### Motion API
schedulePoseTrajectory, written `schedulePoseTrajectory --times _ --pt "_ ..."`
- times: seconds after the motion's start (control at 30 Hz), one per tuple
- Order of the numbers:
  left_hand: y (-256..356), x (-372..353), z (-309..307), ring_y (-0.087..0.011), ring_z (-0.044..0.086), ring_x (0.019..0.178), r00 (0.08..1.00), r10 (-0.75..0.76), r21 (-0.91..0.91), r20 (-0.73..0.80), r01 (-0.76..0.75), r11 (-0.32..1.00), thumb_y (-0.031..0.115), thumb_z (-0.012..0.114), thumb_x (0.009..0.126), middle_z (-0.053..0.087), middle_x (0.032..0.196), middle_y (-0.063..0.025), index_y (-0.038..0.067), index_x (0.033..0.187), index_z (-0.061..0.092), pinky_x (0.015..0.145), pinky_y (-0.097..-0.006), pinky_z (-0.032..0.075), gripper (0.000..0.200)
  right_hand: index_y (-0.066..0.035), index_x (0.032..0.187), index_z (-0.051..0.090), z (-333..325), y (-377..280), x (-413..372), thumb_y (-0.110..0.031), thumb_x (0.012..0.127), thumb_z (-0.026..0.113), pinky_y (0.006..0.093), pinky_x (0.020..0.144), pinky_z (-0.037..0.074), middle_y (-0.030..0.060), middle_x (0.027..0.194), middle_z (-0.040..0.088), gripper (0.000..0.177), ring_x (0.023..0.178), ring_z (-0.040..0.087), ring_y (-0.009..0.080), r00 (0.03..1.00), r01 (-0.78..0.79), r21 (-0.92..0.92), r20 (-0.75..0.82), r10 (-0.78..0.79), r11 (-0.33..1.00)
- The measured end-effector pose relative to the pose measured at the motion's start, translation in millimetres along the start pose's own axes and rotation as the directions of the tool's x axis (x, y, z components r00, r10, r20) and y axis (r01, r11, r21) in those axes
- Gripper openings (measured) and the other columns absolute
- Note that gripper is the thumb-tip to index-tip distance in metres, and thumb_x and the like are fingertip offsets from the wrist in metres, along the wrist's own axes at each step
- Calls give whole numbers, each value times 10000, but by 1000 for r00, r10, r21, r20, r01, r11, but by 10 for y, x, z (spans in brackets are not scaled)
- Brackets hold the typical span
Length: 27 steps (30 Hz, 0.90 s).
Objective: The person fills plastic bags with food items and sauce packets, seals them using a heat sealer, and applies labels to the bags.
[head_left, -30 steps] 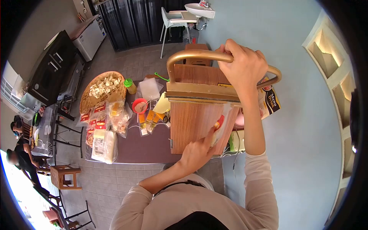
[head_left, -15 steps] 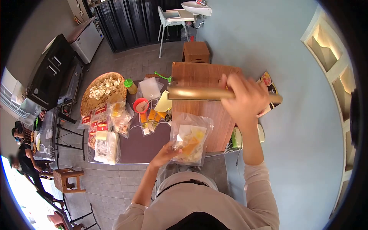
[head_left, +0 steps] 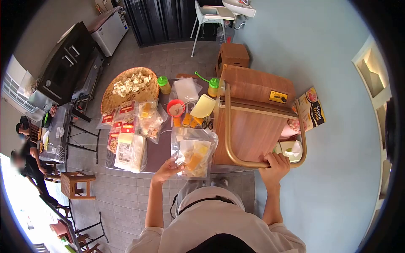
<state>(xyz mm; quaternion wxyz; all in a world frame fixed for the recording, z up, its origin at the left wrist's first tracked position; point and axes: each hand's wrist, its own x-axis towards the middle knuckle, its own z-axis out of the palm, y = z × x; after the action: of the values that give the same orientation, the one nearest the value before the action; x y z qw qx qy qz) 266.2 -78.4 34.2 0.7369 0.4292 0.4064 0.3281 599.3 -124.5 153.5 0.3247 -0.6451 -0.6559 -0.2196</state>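
My left hand point(head_left: 169, 169) is closed on the left edge of a clear plastic bag point(head_left: 195, 145) at the table's front edge. Inside the bag show pale pieces, an orange sachet and something yellow. On the right, my right hand point(head_left: 276, 166) is wrapped round the front bar of a brass-coloured U-shaped handle point(head_left: 240, 163). That handle reaches over a wood-grain box machine point(head_left: 257, 130) with a yellow label on its upper part. The bag lies right beside the machine's left side; whether its edge goes into the machine cannot be made out.
Left of the bag are a stack of white packs point(head_left: 130, 152), red-labelled bags point(head_left: 122, 122), a red bowl point(head_left: 176, 108), orange sachets point(head_left: 190, 120), scissors point(head_left: 207, 123) and yellow papers point(head_left: 203, 106). Farther back stand a woven tray point(head_left: 130, 86) of pale pieces and green-capped bottles point(head_left: 163, 84). People sit far left.
My right hand has pulled the brass-coloured handle down and toward me from its raised position. My left hand still holds the bag. The camera view has shifted.
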Motion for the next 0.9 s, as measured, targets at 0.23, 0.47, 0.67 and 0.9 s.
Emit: schedulePoseTrajectory --times 0.23,0.47,0.67,0.9 --pt "-231 -13 -582 -47 504 688 997 76 38 10 -77 996 152 681 787 578 794 6 15 1030 570 636 -181 388 301 -124 653 533 -94 -232 4 -81 558 686 335 572 339 19 639 505 185 665 501 189 985 -113 19 132 109 993" --pt "381 -113 -477 -110 554 909 970 -52 -8 239 55 998 67 670 774 569 1016 -16 43 1104 536 800 -242 425 357 -13 972 593 -17 -1396 -33 -120 694 698 308 728 430 154 992 552 316 870 535 211 936 -331 790 207 284 516" --pt "230 -151 -339 -124 542 991 962 64 -62 267 -49 997 30 645 784 585 1010 -17 56 1140 505 857 -264 424 384 25 1059 571 482 -1311 -183 -122 819 609 251 663 450 118 890 612 283 802 572 139 838 -544 805 506 203 238" --pt "-253 -286 -265 -135 565 940 957 183 -506 225 -46 861 24 586 825 596 938 -55 45 1149 476 853 -260 414 343 -30 865 603 404 -1181 -184 -307 923 439 269 662 485 81 797 637 327 754 615 153 661 -611 636 738 140 -472"
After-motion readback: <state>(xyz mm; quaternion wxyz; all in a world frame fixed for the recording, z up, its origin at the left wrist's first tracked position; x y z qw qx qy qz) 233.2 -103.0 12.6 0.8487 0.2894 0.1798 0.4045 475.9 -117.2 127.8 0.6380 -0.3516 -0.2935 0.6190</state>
